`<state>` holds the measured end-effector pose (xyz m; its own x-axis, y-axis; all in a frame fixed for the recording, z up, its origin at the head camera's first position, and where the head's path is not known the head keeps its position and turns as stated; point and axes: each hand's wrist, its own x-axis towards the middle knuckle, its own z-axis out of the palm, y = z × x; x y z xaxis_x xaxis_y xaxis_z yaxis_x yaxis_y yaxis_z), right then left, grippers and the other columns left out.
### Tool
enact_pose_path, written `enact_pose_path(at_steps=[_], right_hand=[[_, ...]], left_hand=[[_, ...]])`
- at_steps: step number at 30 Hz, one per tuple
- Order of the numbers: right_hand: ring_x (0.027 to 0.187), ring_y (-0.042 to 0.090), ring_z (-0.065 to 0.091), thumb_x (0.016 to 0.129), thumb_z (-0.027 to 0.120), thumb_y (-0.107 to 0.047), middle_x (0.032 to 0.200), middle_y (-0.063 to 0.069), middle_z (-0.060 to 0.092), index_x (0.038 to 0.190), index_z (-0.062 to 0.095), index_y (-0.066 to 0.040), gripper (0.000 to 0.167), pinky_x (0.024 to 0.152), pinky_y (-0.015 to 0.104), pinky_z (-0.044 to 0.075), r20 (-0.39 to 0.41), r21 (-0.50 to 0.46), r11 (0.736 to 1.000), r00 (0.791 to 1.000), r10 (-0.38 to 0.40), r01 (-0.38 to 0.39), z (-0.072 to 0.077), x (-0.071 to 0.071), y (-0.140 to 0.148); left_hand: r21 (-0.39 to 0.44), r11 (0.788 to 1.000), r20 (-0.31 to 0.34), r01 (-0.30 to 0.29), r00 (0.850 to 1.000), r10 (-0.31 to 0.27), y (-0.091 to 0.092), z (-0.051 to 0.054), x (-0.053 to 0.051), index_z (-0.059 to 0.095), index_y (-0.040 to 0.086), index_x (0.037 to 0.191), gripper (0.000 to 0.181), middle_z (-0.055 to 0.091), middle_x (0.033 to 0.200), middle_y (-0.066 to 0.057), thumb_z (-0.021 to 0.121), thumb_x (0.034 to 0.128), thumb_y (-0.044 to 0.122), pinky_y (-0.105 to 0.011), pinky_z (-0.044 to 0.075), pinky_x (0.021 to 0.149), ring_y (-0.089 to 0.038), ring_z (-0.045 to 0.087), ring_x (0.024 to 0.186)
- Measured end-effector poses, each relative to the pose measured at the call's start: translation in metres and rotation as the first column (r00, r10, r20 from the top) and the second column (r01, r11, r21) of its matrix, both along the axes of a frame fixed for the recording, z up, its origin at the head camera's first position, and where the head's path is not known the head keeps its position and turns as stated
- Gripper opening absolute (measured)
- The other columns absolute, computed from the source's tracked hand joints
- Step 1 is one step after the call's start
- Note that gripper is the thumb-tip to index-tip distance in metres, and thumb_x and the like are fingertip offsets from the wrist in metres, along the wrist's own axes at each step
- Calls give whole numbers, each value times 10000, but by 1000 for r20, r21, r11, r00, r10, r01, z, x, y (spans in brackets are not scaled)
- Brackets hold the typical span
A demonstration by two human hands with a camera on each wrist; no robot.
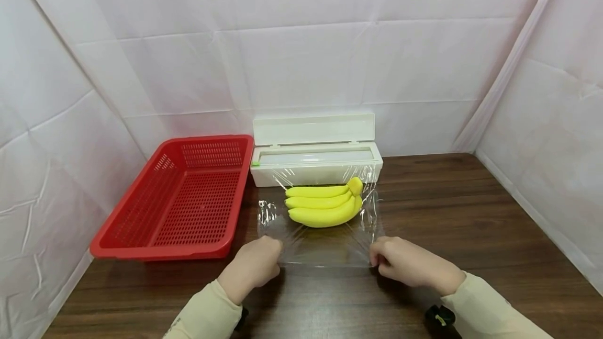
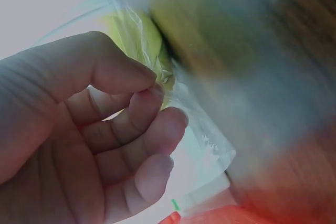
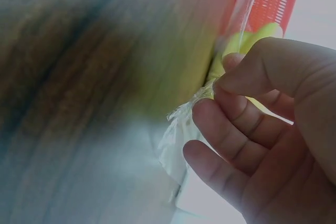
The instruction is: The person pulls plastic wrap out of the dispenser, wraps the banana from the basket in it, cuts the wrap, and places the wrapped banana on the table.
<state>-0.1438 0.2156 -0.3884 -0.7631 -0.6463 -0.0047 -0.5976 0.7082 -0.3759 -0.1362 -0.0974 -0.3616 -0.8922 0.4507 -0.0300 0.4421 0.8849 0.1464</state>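
Observation:
Clear plastic film (image 1: 325,255) stretches from a white dispenser box (image 1: 320,174) toward the front of the table. A bunch of yellow bananas (image 1: 325,210) lies on the film, stem to the right. My left hand (image 1: 254,264) pinches the film's front left corner; the left wrist view shows thumb and index finger of that hand (image 2: 105,124) together on the film (image 2: 202,135). The front right corner is pinched by my right hand (image 1: 407,263), and in the right wrist view its thumb and fingers (image 3: 262,114) meet at the crumpled film edge (image 3: 181,124).
A red basket (image 1: 198,208) with nothing in it stands at the left, beside the box. The box's lid (image 1: 313,130) is raised against the white cloth wall (image 1: 301,67). Dark wooden table (image 1: 438,198) extends to the right.

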Motion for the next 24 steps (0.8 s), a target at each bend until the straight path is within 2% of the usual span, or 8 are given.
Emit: enact_pose_path(at_steps=[6, 13, 18, 21, 24], right_hand=[[684, 15, 438, 762, 600, -18, 785, -96, 510, 767, 548, -181, 171, 606, 208, 403, -48, -12, 999, 998, -31, 31, 8, -2, 0], [641, 22, 396, 778, 584, 13, 728, -87, 418, 799, 479, -161, 204, 563, 193, 365, -40, -73, 991, 992, -116, 113, 16, -2, 0], [654, 17, 385, 763, 589, 40, 741, -93, 402, 779, 460, -168, 245, 574, 181, 364, -148, -118, 989, 984, -102, 85, 16, -6, 0], [681, 13, 416, 786, 584, 54, 790, -88, 448, 772, 522, -162, 226, 588, 180, 398, -200, -132, 990, 976, -83, 57, 17, -8, 1], [710, 17, 468, 815, 578, 65, 842, -56, 507, 789, 602, -150, 218, 605, 192, 440, -212, -134, 990, 974, -75, 47, 19, -8, 3]], left_hand=[[20, 1000, -20, 9, 1000, -8, -1, 8, -2, 582, 80, 698, 122, 572, 661, -55, 672, 664, 4, -329, 440, 484, -183, 543, 574], [47, 999, -57, 11, 998, -8, -2, 18, -3, 577, 69, 730, 124, 561, 708, -62, 675, 677, 14, -348, 466, 547, -221, 563, 658], [58, 998, -67, 16, 998, -12, -3, 22, -8, 544, 87, 723, 136, 544, 682, -44, 655, 698, 13, -332, 452, 541, -197, 533, 615], [64, 998, -90, 24, 996, -19, -3, 25, -11, 518, 91, 711, 156, 530, 646, -40, 649, 714, 6, -330, 438, 521, -200, 531, 587], [61, 998, -128, 35, 991, -27, -4, 27, -14, 515, 83, 724, 159, 537, 645, -51, 653, 731, 4, -342, 449, 524, -225, 563, 599]])
